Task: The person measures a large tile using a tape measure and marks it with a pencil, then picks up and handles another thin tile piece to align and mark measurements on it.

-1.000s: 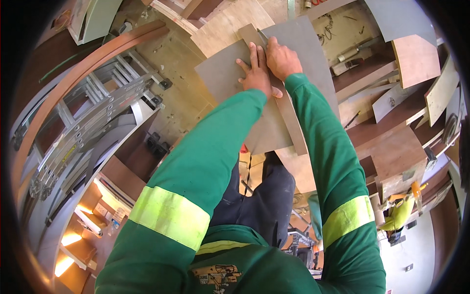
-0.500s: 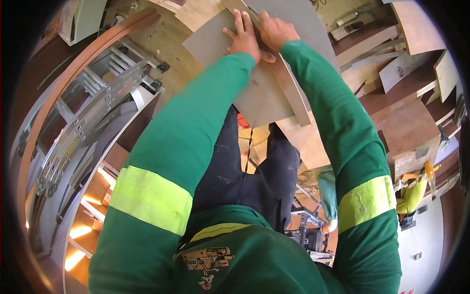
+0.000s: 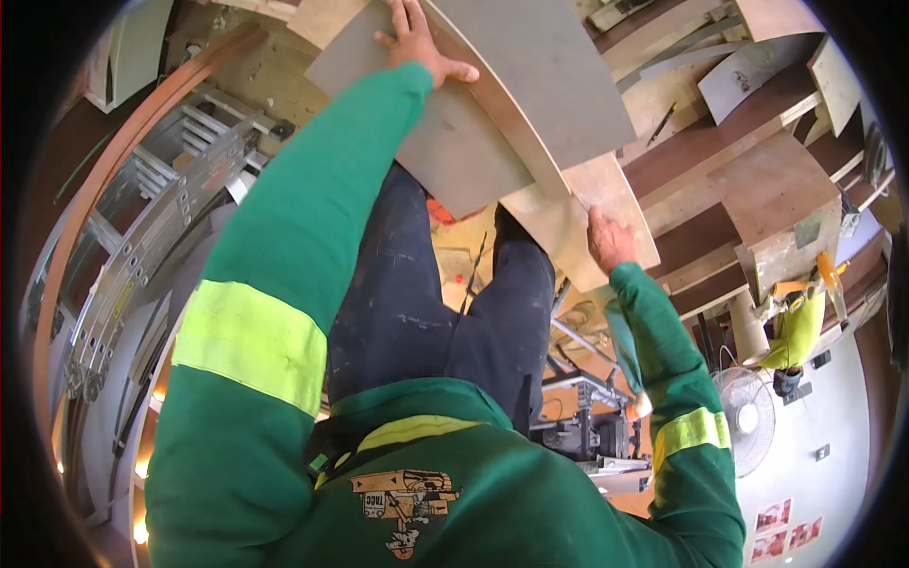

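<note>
"Right hand?"
"Just beside the near end of the wooden strip, fingers drawn in narrowly; whether they hold anything, I can't tell."
"And the strip?"
"Lying along grey board."
"Left hand?"
"Spread wide, thumb on the strip's farther stretch."
"Beyond?"
"Metal ladder, well left of the strip."
</note>
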The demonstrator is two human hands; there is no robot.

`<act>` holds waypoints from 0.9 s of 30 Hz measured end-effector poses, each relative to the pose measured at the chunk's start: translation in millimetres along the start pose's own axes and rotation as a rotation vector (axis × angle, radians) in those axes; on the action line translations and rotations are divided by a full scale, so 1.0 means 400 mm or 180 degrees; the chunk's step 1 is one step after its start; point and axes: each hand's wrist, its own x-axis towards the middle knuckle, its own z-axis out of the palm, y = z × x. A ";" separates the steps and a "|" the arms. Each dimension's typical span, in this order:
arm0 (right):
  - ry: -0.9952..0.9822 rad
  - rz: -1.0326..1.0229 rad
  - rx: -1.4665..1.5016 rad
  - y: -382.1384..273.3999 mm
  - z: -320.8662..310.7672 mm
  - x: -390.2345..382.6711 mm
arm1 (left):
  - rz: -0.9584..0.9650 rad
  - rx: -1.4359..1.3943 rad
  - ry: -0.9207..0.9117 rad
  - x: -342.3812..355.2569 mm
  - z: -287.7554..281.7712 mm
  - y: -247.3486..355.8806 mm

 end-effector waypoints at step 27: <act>0.1734 -0.0907 0.0385 -0.585 -0.672 0.630 | -0.0945 0.0308 -0.0704 -0.005 -0.050 0.073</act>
